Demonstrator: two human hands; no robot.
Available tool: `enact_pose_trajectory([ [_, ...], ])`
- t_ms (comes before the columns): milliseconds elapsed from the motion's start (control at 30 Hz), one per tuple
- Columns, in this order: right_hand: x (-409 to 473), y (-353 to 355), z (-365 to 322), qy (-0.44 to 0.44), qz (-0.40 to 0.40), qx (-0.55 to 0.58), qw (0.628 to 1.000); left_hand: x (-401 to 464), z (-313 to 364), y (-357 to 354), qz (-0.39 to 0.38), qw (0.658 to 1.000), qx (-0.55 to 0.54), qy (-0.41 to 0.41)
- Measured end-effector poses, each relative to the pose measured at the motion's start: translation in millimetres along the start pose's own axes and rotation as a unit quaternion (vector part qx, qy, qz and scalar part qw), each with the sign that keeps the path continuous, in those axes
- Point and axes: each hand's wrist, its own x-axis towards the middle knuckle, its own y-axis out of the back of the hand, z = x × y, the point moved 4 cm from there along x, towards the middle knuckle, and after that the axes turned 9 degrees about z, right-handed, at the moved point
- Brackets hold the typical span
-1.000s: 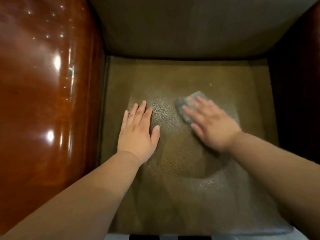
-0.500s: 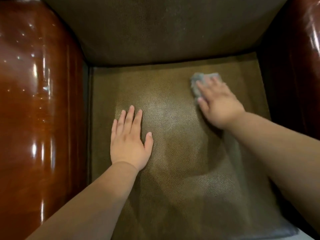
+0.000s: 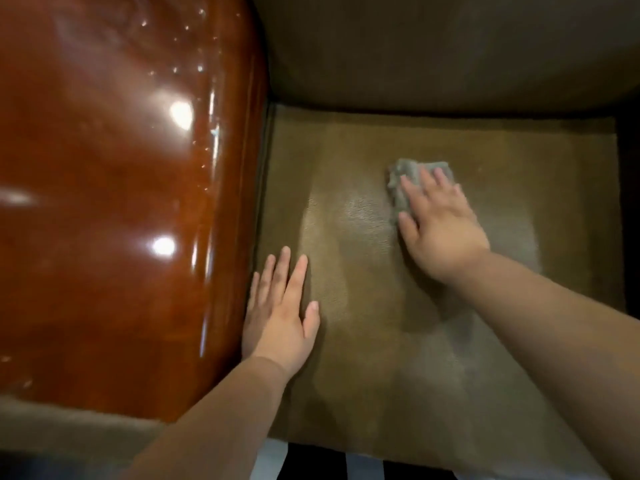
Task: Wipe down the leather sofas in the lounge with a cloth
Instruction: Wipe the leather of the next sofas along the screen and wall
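Hands work across the seat of a leather sofa, seen from above. Right hand, in the right centre of the frame, presses flat on a grey cloth, fingers straight and spread; the crumpled cloth shows beyond the fingertips and along the thumb side. Left hand, lower centre, lies palm down on the bare leather, fingers straight and close together, gripping nothing, its little-finger edge just beside the armrest.

That glossy reddish-brown armrest fills the left half of the frame and walls in the seat's left edge. The backrest closes the upper edge, its seam running across the top of the seat. A dark side panel bounds the far right. Open leather lies between the two hands, above the cloth up to the backrest seam, and right of the cloth toward the dark panel. The seat's front edge runs along the bottom, with a striped floor below it.
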Motion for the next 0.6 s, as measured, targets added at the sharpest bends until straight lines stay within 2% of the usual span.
enact_pose_trajectory([
  [33, 7.9, -1.2, -11.7, -0.046, 0.006, 0.002, 0.999, -9.5, -4.0, -2.3, 0.013, 0.999, -0.028, 0.028],
  [67, 9.8, -4.5, -33.1, -0.05, 0.01, -0.008, 0.999, -16.1, -6.9, -4.0, 0.027, 0.997, -0.053, 0.053],
  [100, 6.1, -10.4, -60.1, -0.001, 0.007, -0.018, 1.0, -20.2, -8.8, -5.5, 0.037, 0.994, -0.074, 0.077],
  [133, -3.1, -17.1, -88.6, 0.089, -0.007, -0.02, 0.996, -23.0, -10.2, -7.0, 0.042, 0.991, -0.087, 0.097],
  [200, -31.1, -27.4, -129.4, 0.292, -0.064, -0.017, 0.954, -31.5, -13.0, -10.1, 0.031, 0.989, -0.087, 0.119],
  [267, -33.0, -25.9, -135.1, 0.37, -0.111, -0.041, 0.922, -43.6, -16.9, -12.8, 0.019, 0.99, -0.082, 0.111],
  [333, 0.1, -21.7, -129.1, 0.342, -0.089, -0.058, 0.934, -56.4, -19.5, -16.1, 0.004, 0.991, -0.088, 0.098],
  [400, 44.0, -18.8, -125.3, 0.229, -0.059, -0.061, 0.97, -65.2, -21.6, -18.1, 0.004, 0.992, -0.083, 0.095],
  [467, 66.8, -18.7, -137.5, 0.135, -0.035, -0.045, 0.989, -65.7, -21.3, -18.5, 0.012, 0.992, -0.085, 0.096],
  [500, 62.5, -22.2, -150.8, 0.14, -0.026, -0.059, 0.988, -64.7, -20.7, -17.9, 0.011, 0.991, -0.09, 0.095],
  [533, 49.7, -28.6, -163.7, 0.188, -0.016, -0.073, 0.979, -64.0, -19.9, -16.5, 0.007, 0.991, -0.093, 0.093],
  [600, 1.1, -38.1, -179.6, 0.341, -0.021, -0.066, 0.937, -63.8, -19.7, -11.8, -0.012, 0.991, -0.097, 0.091],
])
